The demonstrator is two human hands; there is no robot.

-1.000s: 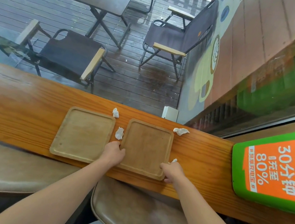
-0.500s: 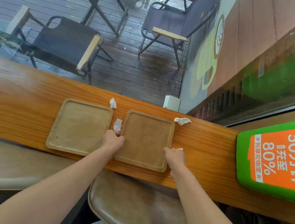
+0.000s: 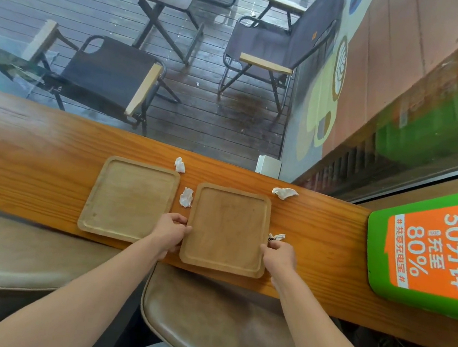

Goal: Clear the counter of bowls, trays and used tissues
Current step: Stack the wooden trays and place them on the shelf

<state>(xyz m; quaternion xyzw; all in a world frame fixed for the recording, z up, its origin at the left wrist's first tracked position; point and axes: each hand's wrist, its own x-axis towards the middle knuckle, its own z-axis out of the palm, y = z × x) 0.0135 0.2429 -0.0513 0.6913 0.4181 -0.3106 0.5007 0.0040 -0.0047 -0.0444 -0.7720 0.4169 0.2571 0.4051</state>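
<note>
Two square wooden trays lie side by side on the long wooden counter (image 3: 38, 157). My left hand (image 3: 171, 231) grips the left edge of the right tray (image 3: 227, 227), and my right hand (image 3: 280, 254) grips its right edge. This tray looks slightly raised at its near side. The left tray (image 3: 130, 199) lies flat, untouched. Crumpled white tissues lie around: one (image 3: 186, 197) between the trays, one (image 3: 179, 165) behind the left tray's far corner, one (image 3: 284, 192) beyond the right tray, and one (image 3: 276, 236) just above my right hand.
A green and orange charging-station sign (image 3: 427, 250) sits on the counter at the right. Two brown padded stools (image 3: 213, 323) stand below the counter's near edge. Beyond the window are folding chairs and a table on a wet deck.
Both hands have kept hold of the right tray's sides and shifted slightly along them. The tray seems a little lifted and nearer to me. The tissues have stayed put.
</note>
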